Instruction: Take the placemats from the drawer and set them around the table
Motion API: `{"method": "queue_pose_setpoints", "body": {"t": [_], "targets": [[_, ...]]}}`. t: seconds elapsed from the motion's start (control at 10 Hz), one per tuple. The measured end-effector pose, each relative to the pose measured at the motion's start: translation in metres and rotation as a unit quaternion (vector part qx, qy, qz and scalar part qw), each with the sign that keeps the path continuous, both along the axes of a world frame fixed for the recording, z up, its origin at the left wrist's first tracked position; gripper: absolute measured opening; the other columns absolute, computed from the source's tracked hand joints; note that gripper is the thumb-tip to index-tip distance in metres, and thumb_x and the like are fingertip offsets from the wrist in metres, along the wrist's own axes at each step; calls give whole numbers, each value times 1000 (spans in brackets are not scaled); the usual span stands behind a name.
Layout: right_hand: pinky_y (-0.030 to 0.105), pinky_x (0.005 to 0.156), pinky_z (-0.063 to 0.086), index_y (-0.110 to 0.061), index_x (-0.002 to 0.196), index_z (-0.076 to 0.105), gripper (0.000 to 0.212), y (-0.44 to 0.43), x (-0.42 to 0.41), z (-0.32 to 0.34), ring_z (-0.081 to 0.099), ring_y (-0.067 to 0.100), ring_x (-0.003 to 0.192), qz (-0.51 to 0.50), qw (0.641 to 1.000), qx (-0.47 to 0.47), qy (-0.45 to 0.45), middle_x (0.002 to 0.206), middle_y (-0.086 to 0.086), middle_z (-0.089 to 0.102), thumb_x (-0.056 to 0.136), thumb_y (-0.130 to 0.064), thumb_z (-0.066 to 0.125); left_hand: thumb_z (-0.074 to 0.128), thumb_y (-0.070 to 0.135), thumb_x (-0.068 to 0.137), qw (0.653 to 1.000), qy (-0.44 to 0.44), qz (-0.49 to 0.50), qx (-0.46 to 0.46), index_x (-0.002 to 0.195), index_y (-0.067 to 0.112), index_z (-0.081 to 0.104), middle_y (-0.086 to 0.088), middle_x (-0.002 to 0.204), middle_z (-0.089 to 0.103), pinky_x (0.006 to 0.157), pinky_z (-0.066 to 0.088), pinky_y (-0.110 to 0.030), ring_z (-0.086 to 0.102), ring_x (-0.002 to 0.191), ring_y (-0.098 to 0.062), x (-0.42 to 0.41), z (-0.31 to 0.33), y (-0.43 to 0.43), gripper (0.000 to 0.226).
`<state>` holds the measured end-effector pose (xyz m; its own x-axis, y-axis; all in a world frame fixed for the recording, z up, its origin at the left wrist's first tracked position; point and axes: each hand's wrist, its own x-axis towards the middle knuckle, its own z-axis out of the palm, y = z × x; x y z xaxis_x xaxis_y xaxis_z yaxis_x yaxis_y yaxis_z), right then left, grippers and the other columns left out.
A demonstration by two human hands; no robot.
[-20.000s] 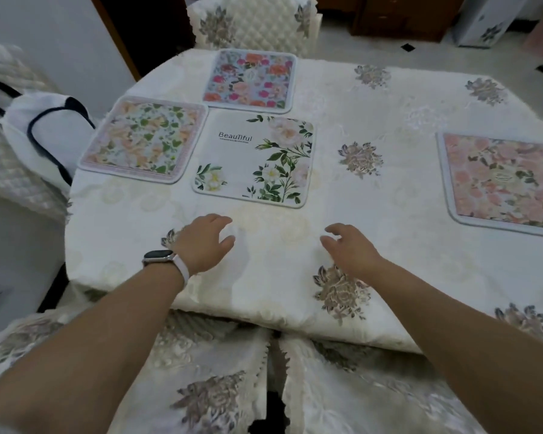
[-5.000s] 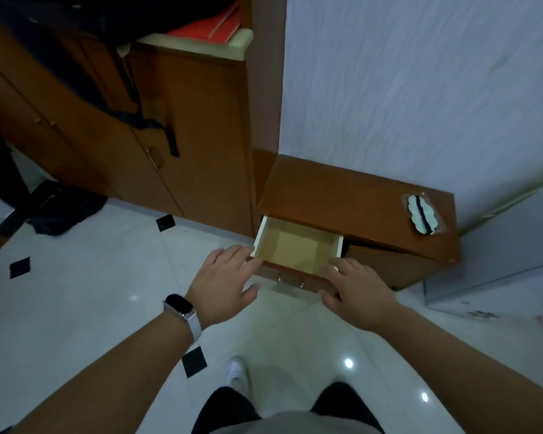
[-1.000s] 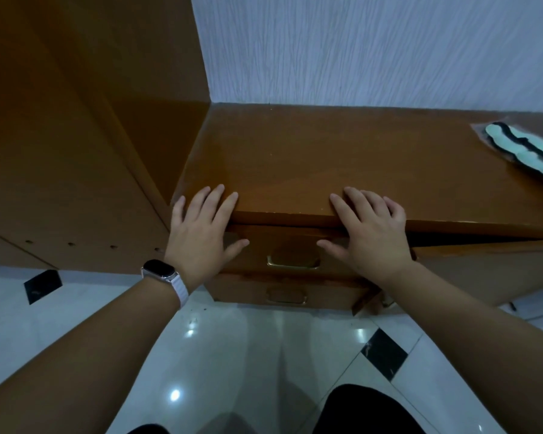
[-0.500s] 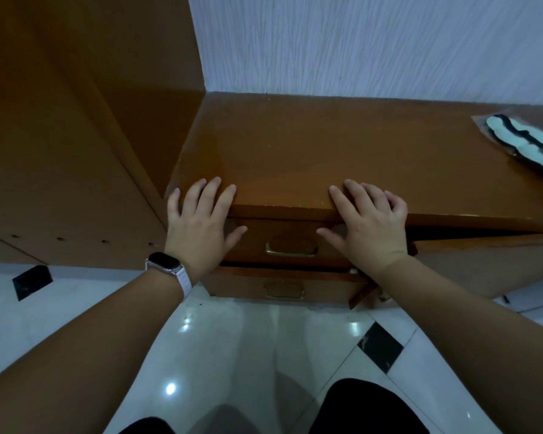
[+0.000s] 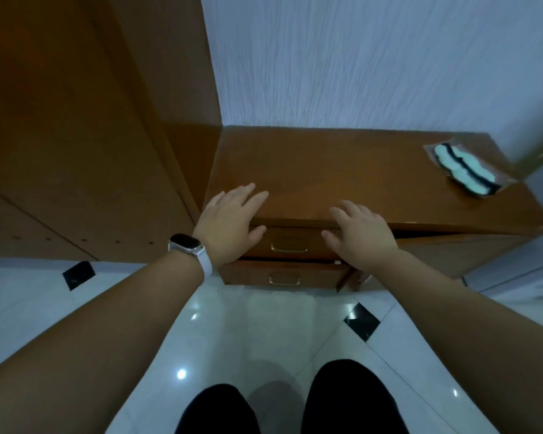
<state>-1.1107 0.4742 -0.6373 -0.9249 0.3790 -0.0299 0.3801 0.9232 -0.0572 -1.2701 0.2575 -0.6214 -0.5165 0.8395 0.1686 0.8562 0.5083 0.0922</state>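
A low brown wooden cabinet (image 5: 342, 170) stands against the white wall. Its top drawer (image 5: 290, 242) with a brass handle is pushed in; the lower drawer (image 5: 282, 275) sticks out slightly. My left hand (image 5: 229, 223), with a watch on the wrist, hovers flat over the cabinet's front left edge, fingers apart and holding nothing. My right hand (image 5: 361, 234) is in front of the top drawer's right end, fingers spread and empty. No placemats or table are in view.
A clear packet with pale green and black pieces (image 5: 466, 169) lies on the cabinet's right end. A tall wooden cupboard (image 5: 76, 136) rises on the left. White glossy floor tiles (image 5: 264, 327) with black diamonds lie below, and my dark-trousered knees show at the bottom.
Both hands have lifted off the cabinet's front edge and drawn back slightly. The view has pulled away and up from the cabinet, showing more wall and floor.
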Motion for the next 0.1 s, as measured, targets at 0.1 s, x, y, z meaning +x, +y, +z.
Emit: {"method": "queue_pose_setpoints", "body": {"t": [0.1], "targets": [[44,95,44,-22,137,46,50,-17,20,66,46,27,125,17,999,-10,33,141,5,48,95,-49,42,58,44,90,1000,-19,7,20,146,22,38,-6,150,41,111,30,-45,40,135,-24,21,56,-23,64]]}}
